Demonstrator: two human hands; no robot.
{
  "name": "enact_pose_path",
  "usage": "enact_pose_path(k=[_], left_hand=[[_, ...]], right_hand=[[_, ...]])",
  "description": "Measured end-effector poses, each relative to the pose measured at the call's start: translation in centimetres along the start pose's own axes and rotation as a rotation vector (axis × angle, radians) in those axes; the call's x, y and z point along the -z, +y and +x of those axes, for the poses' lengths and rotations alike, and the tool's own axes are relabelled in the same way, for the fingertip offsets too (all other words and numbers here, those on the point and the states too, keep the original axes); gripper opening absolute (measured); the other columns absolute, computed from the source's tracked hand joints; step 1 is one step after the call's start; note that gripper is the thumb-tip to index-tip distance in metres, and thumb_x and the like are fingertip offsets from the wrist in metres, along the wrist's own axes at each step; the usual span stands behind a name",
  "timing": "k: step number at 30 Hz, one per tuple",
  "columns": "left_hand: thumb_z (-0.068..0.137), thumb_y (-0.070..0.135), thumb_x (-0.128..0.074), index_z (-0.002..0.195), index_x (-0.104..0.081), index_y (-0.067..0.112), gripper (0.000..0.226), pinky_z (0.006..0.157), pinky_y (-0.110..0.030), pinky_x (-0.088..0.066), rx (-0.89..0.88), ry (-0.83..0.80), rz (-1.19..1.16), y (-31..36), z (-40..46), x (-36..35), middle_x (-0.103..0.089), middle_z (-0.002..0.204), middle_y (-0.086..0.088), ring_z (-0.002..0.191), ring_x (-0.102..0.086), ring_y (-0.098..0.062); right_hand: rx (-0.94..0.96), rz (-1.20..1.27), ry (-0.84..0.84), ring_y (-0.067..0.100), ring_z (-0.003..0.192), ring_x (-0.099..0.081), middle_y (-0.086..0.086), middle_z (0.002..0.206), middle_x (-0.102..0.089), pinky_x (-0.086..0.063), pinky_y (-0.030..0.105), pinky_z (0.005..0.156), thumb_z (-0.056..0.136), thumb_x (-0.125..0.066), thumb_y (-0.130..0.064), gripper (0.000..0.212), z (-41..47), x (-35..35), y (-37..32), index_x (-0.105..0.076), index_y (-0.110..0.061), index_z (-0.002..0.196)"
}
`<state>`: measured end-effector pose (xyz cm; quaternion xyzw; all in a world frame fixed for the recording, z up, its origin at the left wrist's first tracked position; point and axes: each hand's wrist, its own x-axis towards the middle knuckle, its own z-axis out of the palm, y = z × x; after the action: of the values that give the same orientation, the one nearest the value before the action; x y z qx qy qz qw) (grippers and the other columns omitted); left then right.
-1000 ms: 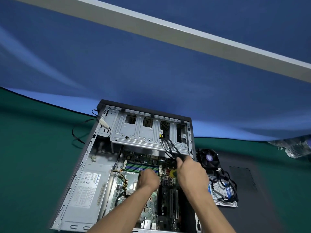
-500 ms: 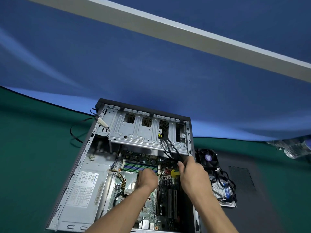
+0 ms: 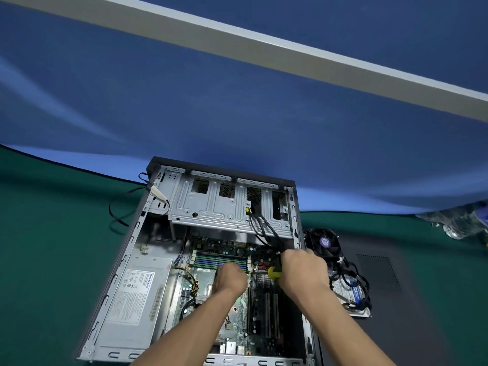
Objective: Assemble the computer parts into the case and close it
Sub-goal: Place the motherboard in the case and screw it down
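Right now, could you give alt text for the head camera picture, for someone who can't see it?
Two bare hands, left and right, work over the motherboard inside an open computer case lying on a green table. The right hand grips black cables near something yellow; a fan and a drive lie outside to the right.

Staged workbench setup: green table cover [image 3: 52, 247], blue cloth backdrop [image 3: 237, 114], open computer case [image 3: 126, 260], loose parts.

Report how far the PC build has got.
Done: power supply and motherboard sit inside the open case. In hand: both hands, left and right, work at cables over the board. Left: cooler fan and drive lie outside; case unclosed.
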<state>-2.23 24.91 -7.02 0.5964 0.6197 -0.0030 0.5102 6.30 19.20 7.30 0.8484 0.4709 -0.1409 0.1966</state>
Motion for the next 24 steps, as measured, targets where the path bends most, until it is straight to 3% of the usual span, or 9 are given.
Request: enact_pose_path(k=[5, 8, 11, 14, 16, 20, 24], left_hand=[[0.084, 0.001, -0.045, 0.057, -0.037, 0.019, 0.033, 0.066, -0.028, -0.032, 0.003, -0.025, -0.044, 0.0, 0.1, -0.1, -0.039, 0.061, -0.002, 0.064, -0.040, -0.019], [0.085, 0.004, -0.047, 0.070, -0.053, 0.016, 0.021, 0.075, -0.028, -0.042, -0.016, -0.008, -0.151, 0.5, 0.1, -0.3, -0.055, 0.069, 0.000, 0.074, -0.054, -0.022], [0.088, 0.005, -0.050, 0.092, -0.061, 0.014, 0.014, 0.089, -0.040, -0.050, -0.013, -0.009, -0.267, 0.4, -0.2, -0.1, -0.064, 0.088, -0.007, 0.088, -0.061, -0.029], [0.090, 0.002, -0.049, 0.095, -0.061, 0.007, 0.014, 0.074, -0.035, -0.047, -0.025, -0.028, -0.352, 0.6, -0.8, 0.4, -0.063, 0.080, -0.013, 0.071, -0.054, -0.025], [0.093, 0.003, -0.048, 0.095, -0.060, 0.005, 0.013, 0.060, -0.030, -0.040, -0.054, -0.033, -0.384, 1.6, -1.5, 0.7, -0.060, 0.073, -0.009, 0.059, -0.048, -0.019], [0.095, 0.007, -0.047, 0.087, -0.062, 0.004, 0.017, 0.046, -0.022, -0.033, -0.241, -0.072, -0.351, 4.7, -3.7, 1.7, -0.056, 0.067, -0.005, 0.049, -0.041, -0.011], [0.094, 0.010, -0.049, 0.070, -0.056, 0.008, 0.025, 0.050, -0.022, -0.035, -0.392, -0.036, -0.257, 7.7, -6.0, 1.9, -0.052, 0.059, 0.000, 0.050, -0.041, -0.011]], right_hand=[[0.115, -0.229, 0.094, 0.028, 0.120, -0.037, 0.009, 0.130, -0.042, -0.042, 0.035, 0.089, 0.092, -0.049, -0.018, 0.035, -0.2, -0.8, 0.7, -0.050, -0.012, 0.126], [0.150, -0.196, 0.180, 0.029, 0.119, -0.037, 0.008, 0.128, -0.047, -0.035, 0.038, 0.095, 0.089, -0.050, -0.017, 0.037, -0.5, -0.7, 2.9, -0.047, -0.011, 0.126], [0.132, -0.113, 0.206, 0.028, 0.117, -0.044, 0.007, 0.119, -0.057, -0.033, 0.038, 0.092, 0.087, -0.050, -0.023, 0.036, -1.6, -0.5, 5.0, -0.041, -0.013, 0.121], [0.018, 0.081, 0.246, 0.027, 0.091, -0.060, 0.003, 0.101, -0.066, -0.035, 0.035, 0.072, 0.086, -0.048, -0.034, 0.030, -2.3, -1.1, 6.4, -0.036, -0.018, 0.108], [-0.073, 0.231, 0.267, 0.027, 0.074, -0.059, 0.001, 0.089, -0.066, -0.032, 0.032, 0.059, 0.087, -0.046, -0.042, 0.030, -2.2, -1.4, 7.2, -0.035, -0.020, 0.102], [-0.180, 0.504, 0.264, 0.024, 0.071, -0.052, -0.005, 0.074, -0.054, -0.033, 0.030, 0.060, 0.086, -0.051, -0.044, 0.023, -1.5, -2.8, 8.2, -0.039, -0.025, 0.085], [-0.189, 1.000, 0.203, 0.023, 0.069, -0.049, -0.007, 0.064, -0.048, -0.036, 0.032, 0.064, 0.091, -0.058, -0.028, 0.031, -0.8, -5.4, 9.6, -0.037, -0.025, 0.067]])
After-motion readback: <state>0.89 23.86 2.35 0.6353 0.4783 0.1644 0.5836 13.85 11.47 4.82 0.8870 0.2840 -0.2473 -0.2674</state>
